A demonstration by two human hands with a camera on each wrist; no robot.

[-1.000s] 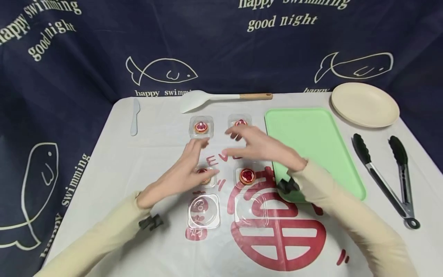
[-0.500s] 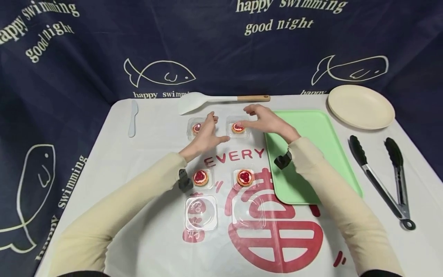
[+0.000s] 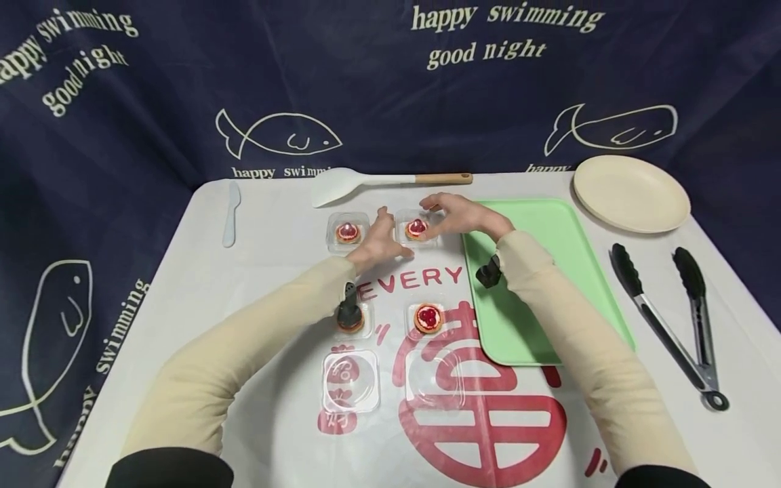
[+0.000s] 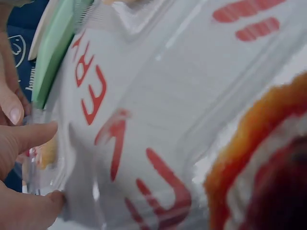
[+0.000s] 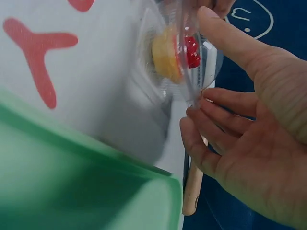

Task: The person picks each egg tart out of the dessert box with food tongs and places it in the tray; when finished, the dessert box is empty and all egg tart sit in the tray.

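Both hands are at the far right clear plastic box point(image 3: 407, 237), which holds a small red-topped tart point(image 3: 417, 228). My right hand point(image 3: 464, 213) grips its right side; in the right wrist view the thumb point(image 5: 225, 36) and curled fingers meet the domed lid's rim point(image 5: 188, 86). From the left, my left hand point(image 3: 379, 240) holds the box between finger and thumb, as the left wrist view shows. A second boxed tart point(image 3: 348, 232) stands beside the left hand. Nearer lie a tart point(image 3: 429, 318) in an uncovered box and another tart point(image 3: 350, 322), partly hidden by the wrist camera.
Two clear lids, one left point(image 3: 350, 381) and one right point(image 3: 434, 381), lie in front. Around them are a green tray point(image 3: 543, 291), black-tipped tongs point(image 3: 677, 325), a cream plate point(image 3: 631, 193), a white spatula point(image 3: 366, 181) and a pale blue knife point(image 3: 231, 213).
Both hands have moved away from the person, from above the nearer tarts to the far right box, and closed in on its two sides. The tarts and lids stay in place.
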